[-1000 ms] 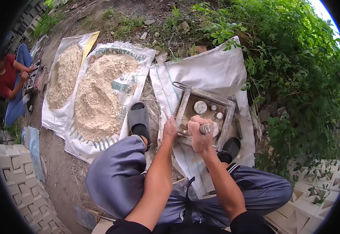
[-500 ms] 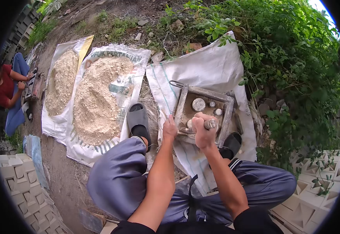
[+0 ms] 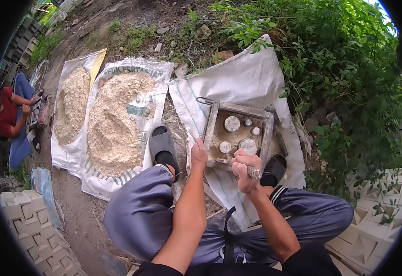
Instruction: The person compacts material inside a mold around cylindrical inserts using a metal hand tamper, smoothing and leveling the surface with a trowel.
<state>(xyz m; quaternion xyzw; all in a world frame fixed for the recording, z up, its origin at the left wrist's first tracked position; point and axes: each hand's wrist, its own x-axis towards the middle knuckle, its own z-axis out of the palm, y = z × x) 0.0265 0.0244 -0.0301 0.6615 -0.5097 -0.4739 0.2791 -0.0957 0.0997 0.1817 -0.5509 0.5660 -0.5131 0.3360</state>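
Observation:
A square wooden frame (image 3: 269, 138) lies on a white woven sack, with sandy powder inside. Several round, pale, dust-covered discs of differing sizes sit in it, among them a large disc (image 3: 232, 123) at the upper left and another large disc (image 3: 248, 146) at the lower right. My right hand (image 3: 246, 169) is closed in a fist round a thick greyish rod (image 3: 255, 173), just over the frame's near right corner; the rod's far end is hidden. Beside the frame's left rail, my left hand (image 3: 198, 154) has its fingers closed; what they grip is hidden.
Two heaps of pale powder, a large heap (image 3: 113, 124) and a smaller heap (image 3: 72, 106), lie on sacks to the left. A person (image 3: 14, 112) in red sits at far left. Patterned blocks (image 3: 35, 221) stand lower left. Bushes (image 3: 348, 83) grow on the right.
My right fist with the rod has moved down toward me, off the middle of the frame, so more of the discs show. My left hand stays beside the frame.

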